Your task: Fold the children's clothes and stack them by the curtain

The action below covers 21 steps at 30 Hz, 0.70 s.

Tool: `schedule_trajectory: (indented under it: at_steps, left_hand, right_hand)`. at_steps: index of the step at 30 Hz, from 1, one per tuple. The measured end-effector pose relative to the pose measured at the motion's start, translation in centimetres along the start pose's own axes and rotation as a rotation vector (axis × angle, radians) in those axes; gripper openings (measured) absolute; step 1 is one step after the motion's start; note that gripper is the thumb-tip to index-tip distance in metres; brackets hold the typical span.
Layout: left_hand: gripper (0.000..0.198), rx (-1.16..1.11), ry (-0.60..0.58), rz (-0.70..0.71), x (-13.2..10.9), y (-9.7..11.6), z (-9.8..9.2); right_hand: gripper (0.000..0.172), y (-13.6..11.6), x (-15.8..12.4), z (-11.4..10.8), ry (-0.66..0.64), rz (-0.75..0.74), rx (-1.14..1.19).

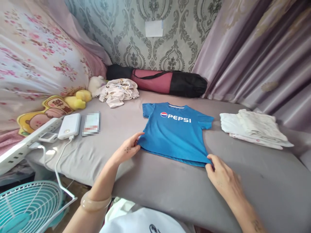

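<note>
A blue T-shirt (173,137) with a white PEPSI print lies spread face up on the grey sheet, its neckline pointing away from me and its hem towards me. My left hand (127,148) pinches the lower left corner of the hem between thumb and fingers. At the lower right corner, my right hand (222,173) grips the fabric the same way. Both sleeves lie out to the sides. The hem hangs slightly loose between my two hands.
Folded light clothes (255,127) are stacked at the right. A crumpled patterned cloth (119,92) lies behind, before a black and maroon rolled bag (155,81). On the left are a power bank (70,125), a power strip (29,142), yellow plush toys (48,113) and a teal fan (29,207).
</note>
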<state>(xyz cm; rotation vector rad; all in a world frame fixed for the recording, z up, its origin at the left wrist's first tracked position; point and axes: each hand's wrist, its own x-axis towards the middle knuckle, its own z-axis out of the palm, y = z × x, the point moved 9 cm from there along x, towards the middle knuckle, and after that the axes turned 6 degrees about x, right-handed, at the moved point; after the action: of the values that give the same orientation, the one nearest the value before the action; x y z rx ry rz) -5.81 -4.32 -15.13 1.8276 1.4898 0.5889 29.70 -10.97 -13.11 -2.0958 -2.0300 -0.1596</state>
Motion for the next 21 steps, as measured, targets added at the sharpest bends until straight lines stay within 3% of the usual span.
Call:
schedule_trajectory:
  at_steps: [3,12,21]
  left_hand:
    - [0.058,0.064,0.054,-0.024,0.3,-0.1,0.1]
    - [0.05,0.57,0.205,-0.077,-0.1,-0.8,-0.8]
    - [0.051,0.645,0.15,0.015,0.0,-1.5,-0.5]
  right_hand:
    - [0.025,0.1,-0.1,-0.1,0.013,0.016,-0.004]
    - [0.029,0.6,-0.5,-0.1,-0.003,-0.042,0.036]
    - [0.04,-0.4,-0.3,1.0,-0.186,-0.136,0.175]
